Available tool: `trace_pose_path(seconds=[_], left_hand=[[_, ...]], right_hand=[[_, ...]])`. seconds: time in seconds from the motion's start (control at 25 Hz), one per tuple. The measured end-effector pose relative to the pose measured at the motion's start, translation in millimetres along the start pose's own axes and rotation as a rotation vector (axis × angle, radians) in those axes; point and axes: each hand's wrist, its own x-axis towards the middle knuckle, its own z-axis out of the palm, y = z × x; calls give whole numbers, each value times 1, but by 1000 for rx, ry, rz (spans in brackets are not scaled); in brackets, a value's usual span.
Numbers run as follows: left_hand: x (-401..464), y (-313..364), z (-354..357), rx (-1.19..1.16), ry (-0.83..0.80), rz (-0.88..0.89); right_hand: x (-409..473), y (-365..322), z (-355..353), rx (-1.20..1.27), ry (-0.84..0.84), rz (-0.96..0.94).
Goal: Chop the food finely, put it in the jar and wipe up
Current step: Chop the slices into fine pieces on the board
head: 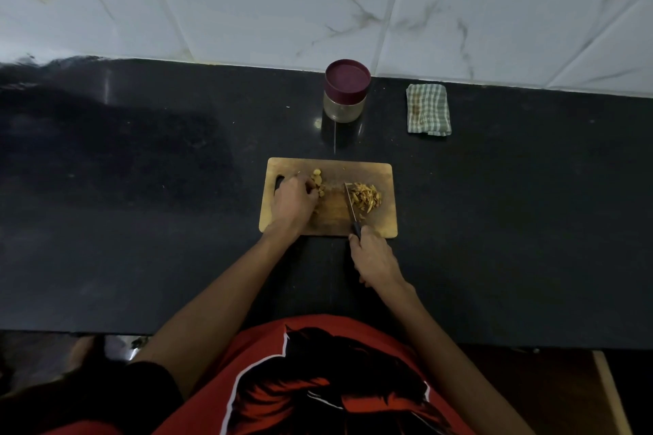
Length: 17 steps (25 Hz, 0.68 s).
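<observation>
- A wooden chopping board [328,219] lies flat on the black tabletop [141,222], its near edge close to the person's body.
- The left hand [293,203] rests on the left part of the board, fingers curled down over a few uncut pale brown pieces [318,182]; the grip seems to press or pinch them, though the fingertips are hidden, so exactly which piece it holds I cannot tell.
- The right hand [374,259] sits at the board's near edge, its grip wrapped round the dark handle of a kitchen knife [351,205].
- The knife's blade points away from the person, across the middle of the board, edge down on or just above the wood.
- A heap of chopped slivers [367,198] lies just right of the blade, touching it or nearly so, on the board's right half.
- A jar [344,104] with a maroon lid [348,76] stands upright behind the board, near the wall, lid on.
- A folded green-checked cloth [428,109] lies on the tabletop to the right of the jar, apart from it.
- White marble-patterned tiles [318,3] cover the wall behind.
- The person wears a red printed shirt [318,381].
</observation>
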Motion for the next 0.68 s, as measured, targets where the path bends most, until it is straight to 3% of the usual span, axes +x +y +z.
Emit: trace_pose_path(seconds=[0.4,0.68], left_hand=[[-3,1,-6,-174,13,25],[-7,1,4,-155,-36,22]], right_hand=[[0,1,1,19,9,-9],[-1,2,-1,13,-8,-9]])
